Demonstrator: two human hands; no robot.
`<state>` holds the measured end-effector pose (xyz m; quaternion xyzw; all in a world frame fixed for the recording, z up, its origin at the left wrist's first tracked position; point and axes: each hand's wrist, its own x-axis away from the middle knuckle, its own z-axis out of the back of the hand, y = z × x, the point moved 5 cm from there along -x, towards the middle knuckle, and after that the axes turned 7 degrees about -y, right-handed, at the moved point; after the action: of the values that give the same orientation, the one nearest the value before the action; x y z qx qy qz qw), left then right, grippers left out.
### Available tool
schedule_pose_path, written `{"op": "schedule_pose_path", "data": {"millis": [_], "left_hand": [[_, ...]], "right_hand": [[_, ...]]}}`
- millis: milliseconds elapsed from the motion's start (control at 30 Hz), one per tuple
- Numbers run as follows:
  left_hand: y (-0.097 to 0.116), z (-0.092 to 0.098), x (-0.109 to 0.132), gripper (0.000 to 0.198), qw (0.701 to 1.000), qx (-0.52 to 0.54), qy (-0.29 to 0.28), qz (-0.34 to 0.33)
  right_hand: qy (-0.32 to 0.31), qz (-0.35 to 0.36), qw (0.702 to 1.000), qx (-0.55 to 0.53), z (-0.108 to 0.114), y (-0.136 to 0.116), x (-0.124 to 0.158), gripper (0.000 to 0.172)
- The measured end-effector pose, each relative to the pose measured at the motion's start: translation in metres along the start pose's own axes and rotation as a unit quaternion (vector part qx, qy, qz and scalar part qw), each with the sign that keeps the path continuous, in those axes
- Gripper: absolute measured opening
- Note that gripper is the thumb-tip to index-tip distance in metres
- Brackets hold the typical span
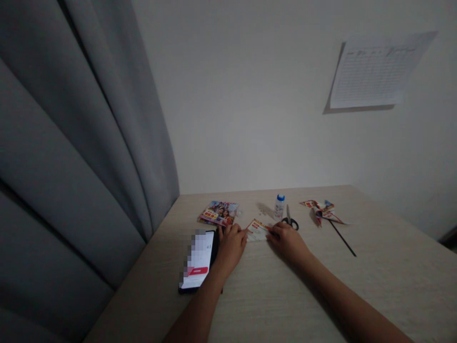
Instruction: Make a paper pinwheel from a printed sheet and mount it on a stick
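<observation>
A small piece of printed paper (257, 232), white with red and yellow print, lies on the table between my hands. My left hand (232, 240) is at its left corner, with the fingers bent and the thumb side touching the edge. On the opposite corner my right hand (285, 238) has its fingers pinched together. Just beyond the right hand are scissors (294, 224) with dark handles, beside a clear bottle (279, 208) with a blue cap. Left of my left hand lies a lit phone (196, 264), partly covered by the forearm.
Colourful printed leaflets (218, 213) lie at the back left of the wooden table (271, 295). A paper pinwheel (323, 212) on a dark stick rests at the right. A grey curtain (85, 143) hangs along the left edge, and a printed sheet (371, 76) is on the wall.
</observation>
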<state>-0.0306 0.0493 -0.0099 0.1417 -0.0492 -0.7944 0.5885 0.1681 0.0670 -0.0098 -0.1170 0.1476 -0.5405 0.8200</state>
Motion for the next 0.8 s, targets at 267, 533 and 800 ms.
{"op": "schedule_pose_path", "data": {"millis": [267, 533, 800], "left_hand": [[-0.0008, 0.0014, -0.0004, 0.03, 1.0, -0.005, -0.002, 0.003], [0.0002, 0.0028, -0.0014, 0.028, 1.0, -0.007, -0.007, 0.01], [0.0035, 0.0018, -0.0034, 0.024, 1.0, -0.028, 0.008, 0.01]], "right_hand": [[-0.008, -0.007, 1.0, 0.011, -0.0015, -0.0019, -0.0007, 0.03], [-0.009, -0.01, 0.999, 0.029, -0.0023, -0.0036, -0.0008, 0.03], [-0.016, -0.029, 0.999, 0.022, -0.0007, -0.0073, 0.001, 0.029]]}}
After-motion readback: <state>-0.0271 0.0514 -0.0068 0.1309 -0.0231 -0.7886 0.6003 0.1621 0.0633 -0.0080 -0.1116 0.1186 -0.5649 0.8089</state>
